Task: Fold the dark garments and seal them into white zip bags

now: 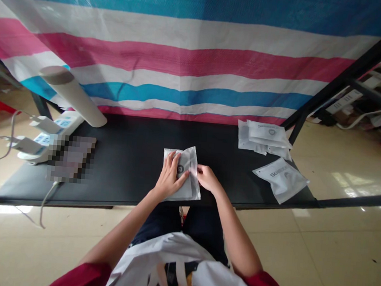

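Observation:
A frosted plastic bag [186, 190] lies flat near the front edge of the black table, with a grey item and a round dark mark showing through it. Across its upper left part rests my left hand [171, 177], fingers spread and pressing on the bag. At the bag's right edge is my right hand [206, 177], its fingers drawn together against the plastic. Whether that hand pinches the edge itself is hard to see, since the fingertips are partly hidden.
Several similar bags form a pile [266, 136] at the back right; another bag [281, 180] lies before it. On the left are a white power strip [58, 133] with plugs and cables, a pale cylinder [76, 97] and a pixelated object [71, 157]. A striped sheet [184, 58] hangs behind the table [126, 155].

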Motion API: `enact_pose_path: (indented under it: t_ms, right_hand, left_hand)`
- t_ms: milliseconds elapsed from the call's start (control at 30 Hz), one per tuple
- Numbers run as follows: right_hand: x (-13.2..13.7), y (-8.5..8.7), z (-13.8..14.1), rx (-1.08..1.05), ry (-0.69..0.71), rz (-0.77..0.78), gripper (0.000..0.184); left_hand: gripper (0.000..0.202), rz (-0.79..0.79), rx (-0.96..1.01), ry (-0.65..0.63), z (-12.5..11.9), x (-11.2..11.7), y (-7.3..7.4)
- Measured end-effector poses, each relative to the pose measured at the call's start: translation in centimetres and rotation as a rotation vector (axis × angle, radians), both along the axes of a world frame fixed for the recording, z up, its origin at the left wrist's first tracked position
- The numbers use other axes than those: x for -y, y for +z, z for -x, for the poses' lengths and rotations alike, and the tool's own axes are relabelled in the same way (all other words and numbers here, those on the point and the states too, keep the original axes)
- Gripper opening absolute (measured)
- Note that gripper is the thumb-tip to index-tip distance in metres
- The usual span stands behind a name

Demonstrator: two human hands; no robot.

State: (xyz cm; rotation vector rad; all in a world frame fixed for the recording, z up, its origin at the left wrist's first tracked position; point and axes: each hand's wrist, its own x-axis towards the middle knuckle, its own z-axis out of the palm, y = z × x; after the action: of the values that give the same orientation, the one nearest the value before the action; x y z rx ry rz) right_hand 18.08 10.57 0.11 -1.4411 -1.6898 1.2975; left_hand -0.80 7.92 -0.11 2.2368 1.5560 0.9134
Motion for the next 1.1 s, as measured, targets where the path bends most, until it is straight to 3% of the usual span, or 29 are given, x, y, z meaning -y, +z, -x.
enact_pose_path:
  t_ms: [167,233,333,533,633,767,900,1100]
  right_hand:
    - [-1.6,1.4,1.0,0.251,0.091,-0.066,0.017]
    - [-1.8,1.5,1.0,0.262,0.103,-0.045,0.017]
    - [-1.4,1.3,-0.3,0.092,0.058,0.003,0.024]
    - [0.4,1.3,-5.5,-0.371,-0.296,0.106,0.039]
    - [1.0,1.4,-6.9,-0.465,-0.408,0.198,0.037]
    - [1.2,1.4,-6.0,-0.464,-0.437,0.195,0.041]
    - [1.3,1.8,-3.8,-0.433,-0.435,0.127,0.043]
    - [1.3,2.1,-3.2,-0.234,-0.383,0.031,0.051]
  left_hand:
    - [0.070,0.026,0.017,-0.063,0.1,-0.1,-0.2]
    - [0.072,0.031,0.003,-0.069,0.1,-0.1,-0.3]
    - [0.073,0.039,-0.030,-0.059,0.1,-0.1,-0.6]
    - [0.079,0.063,-0.198,-0.016,-0.5,-0.1,-1.2]
    - [0.074,0.064,-0.299,-0.018,-1.2,-0.2,-1.3]
    - [0.071,0.040,-0.328,-0.005,-2.0,-0.6,-1.2]
    - [0.063,0.043,-0.219,0.015,-2.2,-1.0,-0.7]
    - [0.048,0.012,0.231,0.100,0.3,-0.4,0.2]
